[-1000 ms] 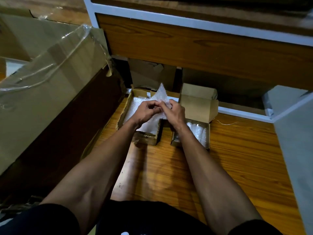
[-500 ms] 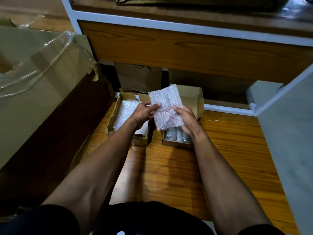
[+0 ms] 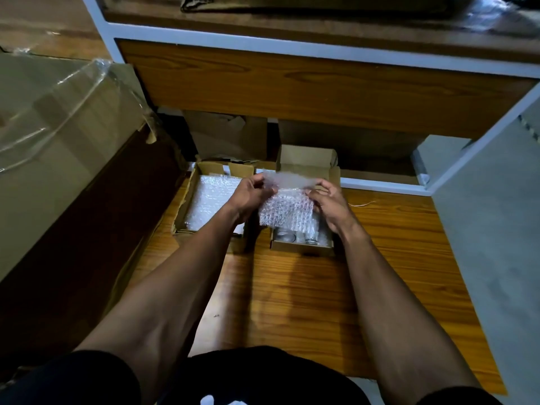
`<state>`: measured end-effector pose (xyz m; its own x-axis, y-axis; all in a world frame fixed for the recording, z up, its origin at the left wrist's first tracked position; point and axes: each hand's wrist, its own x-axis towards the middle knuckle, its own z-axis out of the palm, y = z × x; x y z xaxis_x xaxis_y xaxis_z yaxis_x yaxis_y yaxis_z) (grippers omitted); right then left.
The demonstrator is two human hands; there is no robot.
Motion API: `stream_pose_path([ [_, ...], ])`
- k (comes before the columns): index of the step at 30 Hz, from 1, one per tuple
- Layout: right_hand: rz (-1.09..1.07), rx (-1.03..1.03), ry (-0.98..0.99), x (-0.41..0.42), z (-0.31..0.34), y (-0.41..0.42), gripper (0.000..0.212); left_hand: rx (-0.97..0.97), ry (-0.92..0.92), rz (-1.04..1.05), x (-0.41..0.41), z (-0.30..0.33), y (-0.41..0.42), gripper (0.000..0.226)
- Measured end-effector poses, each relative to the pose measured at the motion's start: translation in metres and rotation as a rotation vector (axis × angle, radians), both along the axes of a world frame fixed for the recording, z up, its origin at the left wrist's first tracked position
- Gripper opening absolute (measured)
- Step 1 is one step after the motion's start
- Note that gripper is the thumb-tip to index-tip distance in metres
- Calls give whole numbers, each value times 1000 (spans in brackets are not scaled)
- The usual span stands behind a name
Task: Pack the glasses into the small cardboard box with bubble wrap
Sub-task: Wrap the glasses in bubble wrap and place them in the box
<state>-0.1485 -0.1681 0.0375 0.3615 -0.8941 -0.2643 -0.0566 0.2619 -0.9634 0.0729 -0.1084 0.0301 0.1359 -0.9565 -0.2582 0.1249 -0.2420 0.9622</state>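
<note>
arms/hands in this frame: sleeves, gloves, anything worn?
Both forearms are bare to above the elbow, with no sleeves showing. The left hand and right hand wear no gloves; no watch, ring or band is visible. Dark clothing shows at the bottom edge.

Bubble wrap sheet (image 3: 287, 210), bunched between both hands a second ago over the left box and then held up flat half a second ago, now lowered over the small box (image 3: 302, 247) on the right, top edge blurred. Left hand (image 3: 251, 197) and right hand (image 3: 328, 201) moved rightward, now pinching the sheet's upper corners, covering most of the glasses (image 3: 295, 237) inside.
</note>
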Motion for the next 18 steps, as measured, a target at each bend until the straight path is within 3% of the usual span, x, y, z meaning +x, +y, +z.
stream_pose_path([
  [9,62,7,50,-16,-7,-5,19,20,-27,1,-5,1,-4,37],
  [18,38,-36,102,-22,-13,-8,26,92,37,40,-5,-10,-8,33],
])
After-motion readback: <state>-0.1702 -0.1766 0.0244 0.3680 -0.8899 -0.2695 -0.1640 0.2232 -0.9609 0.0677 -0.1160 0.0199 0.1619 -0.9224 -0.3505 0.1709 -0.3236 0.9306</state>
